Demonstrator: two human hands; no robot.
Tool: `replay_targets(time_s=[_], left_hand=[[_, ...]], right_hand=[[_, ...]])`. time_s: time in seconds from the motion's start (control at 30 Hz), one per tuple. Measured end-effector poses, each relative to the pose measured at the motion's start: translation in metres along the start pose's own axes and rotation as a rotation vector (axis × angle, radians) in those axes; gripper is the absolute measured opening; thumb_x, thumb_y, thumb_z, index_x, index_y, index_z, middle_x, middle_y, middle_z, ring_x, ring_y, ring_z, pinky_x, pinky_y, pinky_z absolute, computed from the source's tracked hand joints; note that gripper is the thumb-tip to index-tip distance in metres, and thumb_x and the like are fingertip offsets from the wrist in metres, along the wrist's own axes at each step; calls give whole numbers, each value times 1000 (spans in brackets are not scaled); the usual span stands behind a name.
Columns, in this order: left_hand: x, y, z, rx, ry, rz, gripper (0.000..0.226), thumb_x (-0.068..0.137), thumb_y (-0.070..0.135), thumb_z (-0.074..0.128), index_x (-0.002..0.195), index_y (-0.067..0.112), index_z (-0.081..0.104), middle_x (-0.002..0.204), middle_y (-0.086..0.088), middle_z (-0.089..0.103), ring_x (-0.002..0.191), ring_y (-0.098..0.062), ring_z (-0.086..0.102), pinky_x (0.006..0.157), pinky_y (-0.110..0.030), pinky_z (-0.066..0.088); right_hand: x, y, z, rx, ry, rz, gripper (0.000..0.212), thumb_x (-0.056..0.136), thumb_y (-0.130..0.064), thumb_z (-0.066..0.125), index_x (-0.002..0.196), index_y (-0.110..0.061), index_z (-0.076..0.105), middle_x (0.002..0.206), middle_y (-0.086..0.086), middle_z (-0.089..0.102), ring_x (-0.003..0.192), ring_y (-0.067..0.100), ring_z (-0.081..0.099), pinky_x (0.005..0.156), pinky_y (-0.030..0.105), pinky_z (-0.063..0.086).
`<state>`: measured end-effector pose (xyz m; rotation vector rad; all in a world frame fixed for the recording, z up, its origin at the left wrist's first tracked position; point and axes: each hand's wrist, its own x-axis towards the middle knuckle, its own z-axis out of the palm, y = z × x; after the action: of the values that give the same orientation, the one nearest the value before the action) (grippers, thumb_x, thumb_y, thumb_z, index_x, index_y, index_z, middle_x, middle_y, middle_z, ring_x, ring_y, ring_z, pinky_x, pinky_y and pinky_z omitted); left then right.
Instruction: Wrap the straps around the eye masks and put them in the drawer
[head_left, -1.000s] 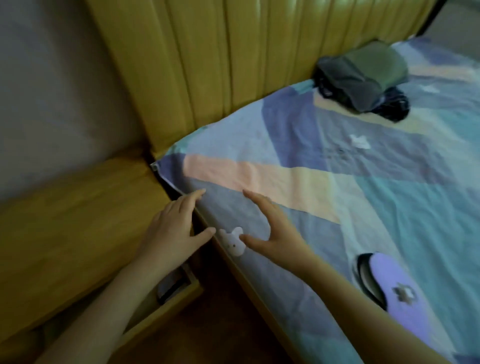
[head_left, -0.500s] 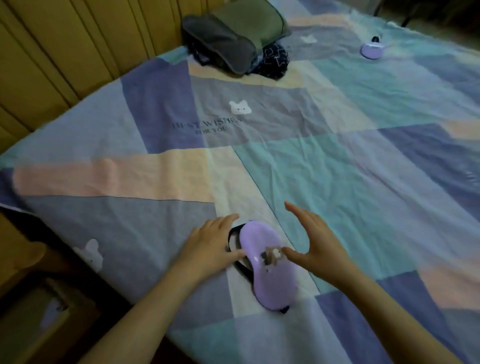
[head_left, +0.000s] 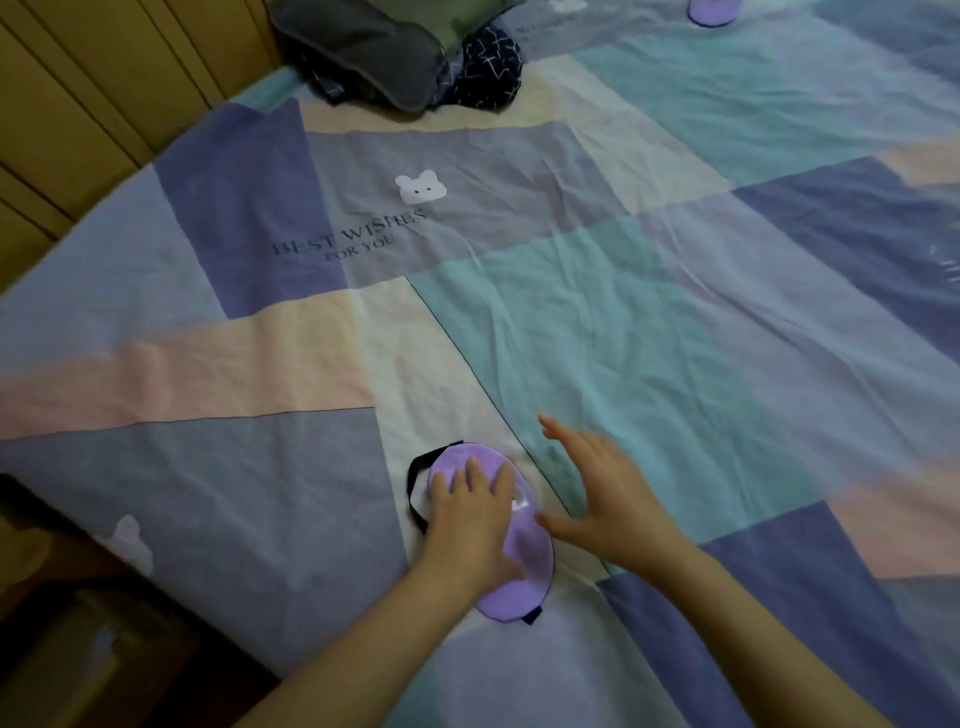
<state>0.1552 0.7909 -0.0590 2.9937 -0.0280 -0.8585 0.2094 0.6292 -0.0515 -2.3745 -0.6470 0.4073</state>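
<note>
Two hands over one purple mask (head_left: 511, 566), and here's the setup for the wrap. The mask lies flat on the bedsheet (head_left: 675, 322) near the bed's edge, long axis running away from the person. The left hand (head_left: 470, 525) rests flat on it, fingers straight, pinning it down. The right hand (head_left: 602, 493) hovers just beside it, fingers spread wide, holding nothing, thumb tip near the mask's right edge. The black strap (head_left: 414, 486) loops out past the mask's left side, with a bit of black peeking at the near end.

Good technique from here, as I read it: keep that left palm steady so the mask doesn't slide on the loose sheet, let the right hand catch the strap and draw it snug across the middle, without twisting. Too slack and it will unwind on the way to the drawer (head_left: 104, 654), dimly seen down at lower left. Another purple mask (head_left: 710, 9) waits far up the bed.
</note>
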Motion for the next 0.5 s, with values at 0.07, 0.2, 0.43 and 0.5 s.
replay_targets(time_s=[0.07,0.2,0.43,0.5], left_hand=[[5,-2,-1,11,65,25,79,80,46,63,142,16,24,137,-16,44,126,-29,43,98,-42,26],[11,-11,-4,32,143,70,48,88,32,54,129,11,38,118,-8,59,106,-29,55,83,-36,29],[9,-18,2,-84,248,110,50,89,36,51,132,15,40,115,-4,64,107,-27,57,81,-35,33],[4,-25,2,-249,261,100,61,82,51,58,133,22,41,110,3,66,109,-20,56,90,-34,34]], right_hand=[[-1,1,0,12,-16,-1,95,65,-40,70,146,-31,22,140,-4,48,129,17,43,104,30,36],[0,1,-3,40,-37,65,81,74,-29,75,142,-30,32,132,-8,54,123,12,46,98,22,35],[5,-4,33,230,-210,315,65,76,-16,73,132,-20,42,94,2,66,89,16,58,77,22,43],[5,-12,36,378,-116,322,55,77,-7,71,124,-22,47,78,2,61,63,5,53,64,17,42]])
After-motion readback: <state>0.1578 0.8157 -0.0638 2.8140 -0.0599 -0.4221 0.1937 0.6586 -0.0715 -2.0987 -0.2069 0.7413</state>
